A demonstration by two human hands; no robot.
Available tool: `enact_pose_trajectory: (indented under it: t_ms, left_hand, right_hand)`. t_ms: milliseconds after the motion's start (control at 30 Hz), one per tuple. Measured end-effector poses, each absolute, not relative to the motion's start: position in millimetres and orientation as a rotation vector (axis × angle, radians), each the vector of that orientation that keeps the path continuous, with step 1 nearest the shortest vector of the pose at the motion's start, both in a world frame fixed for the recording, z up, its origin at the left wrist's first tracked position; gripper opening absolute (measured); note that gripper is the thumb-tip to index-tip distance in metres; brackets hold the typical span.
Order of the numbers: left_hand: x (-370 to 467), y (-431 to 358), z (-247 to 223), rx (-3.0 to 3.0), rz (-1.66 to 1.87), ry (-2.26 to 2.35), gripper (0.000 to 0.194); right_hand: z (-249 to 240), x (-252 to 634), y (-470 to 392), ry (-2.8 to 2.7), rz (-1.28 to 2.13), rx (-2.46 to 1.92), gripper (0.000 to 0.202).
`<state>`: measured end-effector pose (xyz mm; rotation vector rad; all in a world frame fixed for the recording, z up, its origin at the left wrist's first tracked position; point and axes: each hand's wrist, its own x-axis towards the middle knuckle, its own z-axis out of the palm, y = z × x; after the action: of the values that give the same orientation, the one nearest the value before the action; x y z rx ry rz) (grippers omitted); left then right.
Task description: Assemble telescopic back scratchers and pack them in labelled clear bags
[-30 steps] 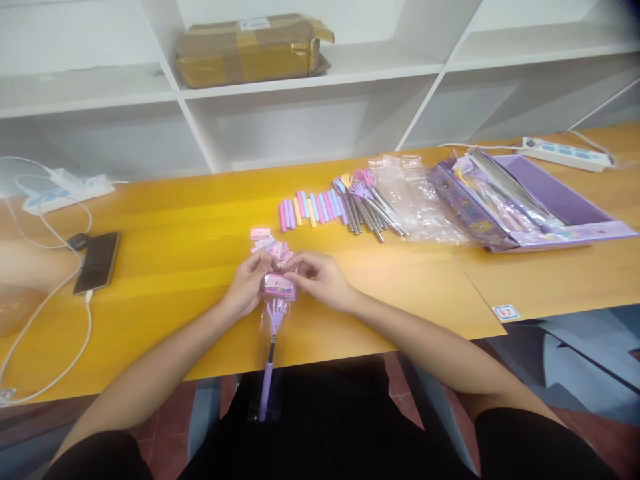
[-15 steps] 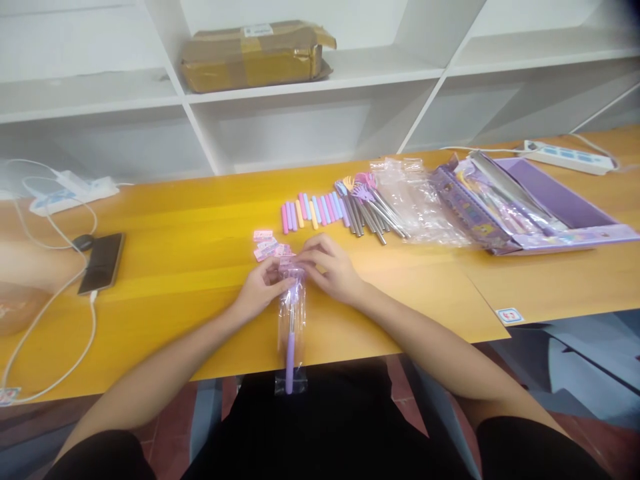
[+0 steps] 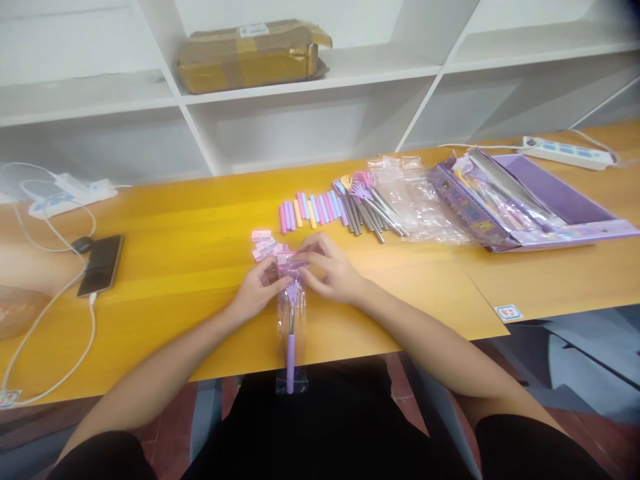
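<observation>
A clear plastic bag [image 3: 301, 320] hangs partly over the table's front edge, with a purple back scratcher [image 3: 291, 357] inside it, claw end up. My left hand [image 3: 256, 290] pinches the bag's upper left edge between thumb and fingers. On the other side my right hand [image 3: 334, 272] grips the top right of the same bag. A pink printed card [image 3: 286, 259] shows at the bag's mouth between my fingertips; whether it is fully inside I cannot tell. Just beyond lie several more pink cards [image 3: 264, 248].
Coloured handles [image 3: 313, 210] lie in a row, beside back scratcher heads on metal rods [image 3: 367, 210]. Empty clear bags [image 3: 415, 207] and a purple box [image 3: 575, 233] are to the right. At left are a phone [image 3: 101, 265], cables and a power strip [image 3: 73, 199]. A carton [image 3: 247, 60] sits on the shelf.
The purple claw head sits slightly lower and shows more clearly below my fingers. The pink card at the bag's mouth is more visible. Both hands keep their hold.
</observation>
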<state>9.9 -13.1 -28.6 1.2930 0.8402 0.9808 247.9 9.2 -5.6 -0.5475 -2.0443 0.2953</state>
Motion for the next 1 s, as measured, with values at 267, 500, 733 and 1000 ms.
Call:
enact_pose_trajectory:
  t_ms: [267,500,733,1000]
  left_hand:
    - [12,-12,-30,1.372,1.021,0.835,0.032]
    - [11,-13,-36,1.278,1.051,0.872,0.039]
    - [15,-15,-34,1.295,1.072,1.038,0.045]
    - [17,-16,-29,1.381,0.962,1.054,0.054]
  right_hand:
    - [-6,248,9,-2.056,0.283,-0.542,0.026]
    - [-10,248,8,-2.099,0.276,-0.505,0.024]
    - [-11,240,3,-1.958,0.672,-0.735,0.021]
    - [-19,229,5,-1.782,1.314,-0.993,0.048]
